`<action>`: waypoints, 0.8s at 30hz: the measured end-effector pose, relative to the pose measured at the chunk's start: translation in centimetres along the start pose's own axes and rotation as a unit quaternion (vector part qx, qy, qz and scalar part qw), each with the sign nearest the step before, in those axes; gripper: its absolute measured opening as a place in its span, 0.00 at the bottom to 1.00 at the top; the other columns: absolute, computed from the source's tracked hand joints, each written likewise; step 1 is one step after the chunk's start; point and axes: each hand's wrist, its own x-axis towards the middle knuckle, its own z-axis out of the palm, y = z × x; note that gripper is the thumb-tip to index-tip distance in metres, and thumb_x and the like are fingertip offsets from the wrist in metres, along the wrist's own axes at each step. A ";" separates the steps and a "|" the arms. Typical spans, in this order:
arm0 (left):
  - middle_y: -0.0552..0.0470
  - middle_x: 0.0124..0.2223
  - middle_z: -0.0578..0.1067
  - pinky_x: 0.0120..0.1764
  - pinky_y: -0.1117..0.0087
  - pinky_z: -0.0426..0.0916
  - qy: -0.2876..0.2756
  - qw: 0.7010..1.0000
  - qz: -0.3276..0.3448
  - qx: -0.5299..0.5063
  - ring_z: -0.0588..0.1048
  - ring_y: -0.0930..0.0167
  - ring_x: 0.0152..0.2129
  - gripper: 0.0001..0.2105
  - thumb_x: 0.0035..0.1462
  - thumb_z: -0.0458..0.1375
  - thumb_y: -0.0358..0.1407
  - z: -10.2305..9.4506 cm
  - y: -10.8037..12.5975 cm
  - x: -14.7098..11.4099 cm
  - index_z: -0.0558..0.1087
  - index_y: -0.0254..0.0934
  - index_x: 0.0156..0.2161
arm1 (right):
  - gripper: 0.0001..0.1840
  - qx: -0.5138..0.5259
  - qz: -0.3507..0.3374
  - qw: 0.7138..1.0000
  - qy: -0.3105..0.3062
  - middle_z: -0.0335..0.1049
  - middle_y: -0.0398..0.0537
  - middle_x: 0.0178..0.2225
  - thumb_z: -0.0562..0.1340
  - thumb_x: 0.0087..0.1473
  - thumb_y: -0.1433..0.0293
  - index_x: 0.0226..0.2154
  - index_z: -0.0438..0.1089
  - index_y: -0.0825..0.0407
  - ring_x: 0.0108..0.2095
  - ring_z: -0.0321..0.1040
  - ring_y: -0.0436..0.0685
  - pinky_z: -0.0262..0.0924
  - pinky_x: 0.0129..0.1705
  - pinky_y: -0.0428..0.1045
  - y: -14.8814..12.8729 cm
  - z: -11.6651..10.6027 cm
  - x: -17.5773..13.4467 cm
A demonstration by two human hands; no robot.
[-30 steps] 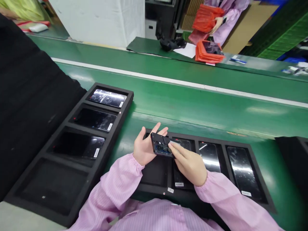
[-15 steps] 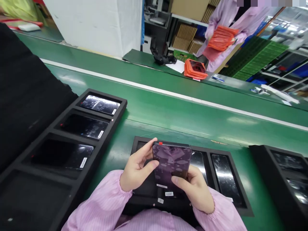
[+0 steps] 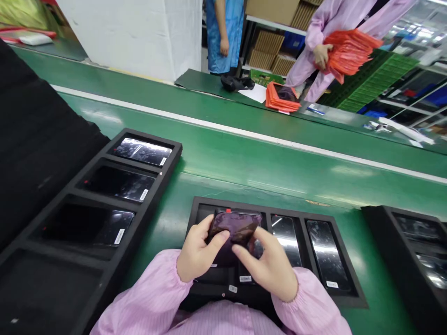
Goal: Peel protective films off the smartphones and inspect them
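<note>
A dark smartphone (image 3: 240,224) with a red tab on its top edge is tilted between my hands, its glossy screen turned up toward me. My left hand (image 3: 199,251) grips the left edge, thumb on the glass. On the right side, my right hand (image 3: 268,263) has its thumb over the lower screen and its fingers partly hidden behind. Below lies a black foam tray (image 3: 359,298); in its right slots sit a phone (image 3: 286,235) and another phone (image 3: 327,253) with a white label. Part of the tray is hidden by my hands.
To the left stands a longer black tray (image 3: 153,200) holding several labelled phones; another black tray (image 3: 384,251) is at the right. Across the green bench (image 3: 244,153) lie orange sleeves (image 3: 279,97). Beyond, one person in pink holds orange sleeves; another wears blue.
The phone has tipped back flatter and moved slightly left and lower. My right hand has shifted left with it. Across the bench, a blue-clothed person has come into view.
</note>
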 end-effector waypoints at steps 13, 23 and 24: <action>0.60 0.27 0.76 0.28 0.83 0.69 -0.011 0.985 0.075 0.154 0.74 0.77 0.21 0.06 0.60 0.57 0.30 -0.3 0.8 -0.5 0.73 0.40 0.42 | 0.13 -0.114 -0.259 0.948 0.147 0.73 0.48 0.41 0.66 0.54 0.77 0.41 0.67 0.50 0.43 0.72 0.55 0.63 0.54 0.58 -1.2 -1.0 1.8; 0.60 0.26 0.76 0.24 0.82 0.67 -0.002 0.965 0.136 0.223 0.73 0.77 0.18 0.06 0.61 0.57 0.30 -0.5 0.5 -0.6 0.72 0.41 0.42 | 0.07 -0.157 -0.264 0.938 0.163 0.75 0.46 0.40 0.67 0.54 0.76 0.32 0.69 0.49 0.39 0.74 0.52 0.61 0.54 0.58 -1.3 -1.0 1.7; 0.60 0.26 0.76 0.24 0.81 0.66 -0.003 0.965 0.137 0.226 0.72 0.77 0.18 0.06 0.61 0.57 0.30 -0.5 0.5 -0.6 0.72 0.41 0.42 | 0.07 -0.154 -0.262 0.938 0.166 0.75 0.46 0.40 0.67 0.54 0.76 0.31 0.68 0.50 0.39 0.74 0.52 0.61 0.54 0.59 -1.3 -1.0 1.6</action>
